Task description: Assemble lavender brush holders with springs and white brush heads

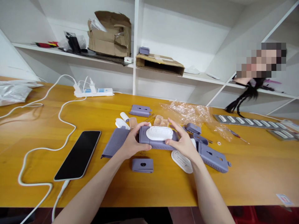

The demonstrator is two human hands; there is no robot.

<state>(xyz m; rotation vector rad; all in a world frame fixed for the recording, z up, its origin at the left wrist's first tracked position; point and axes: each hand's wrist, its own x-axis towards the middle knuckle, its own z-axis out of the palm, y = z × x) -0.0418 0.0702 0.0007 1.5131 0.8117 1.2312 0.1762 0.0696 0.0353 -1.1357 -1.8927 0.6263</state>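
Between my two hands is a purple plastic case (158, 144) with a white oval bristled piece (159, 133) on its top. My left hand (133, 143) grips the case's left end, thumb in front and fingers behind. At the right end, my right hand (183, 141) closes on it the same way. A ribbed purple panel (115, 142) lies by my left hand. In front sits a small purple part (142, 165) with a black oval mark. A second white oval piece (182, 161) lies partly under my right forearm, beside a purple housing (213, 157) with cut-outs.
A black-screened phone (78, 155) with a white cable lies left. Behind my hands are another purple shell (140, 110), small peach boxes (161, 120) and clear plastic wrap (189, 112). A screwdriver (235, 134) lies right. A power strip (100, 92) stands near the shelves.
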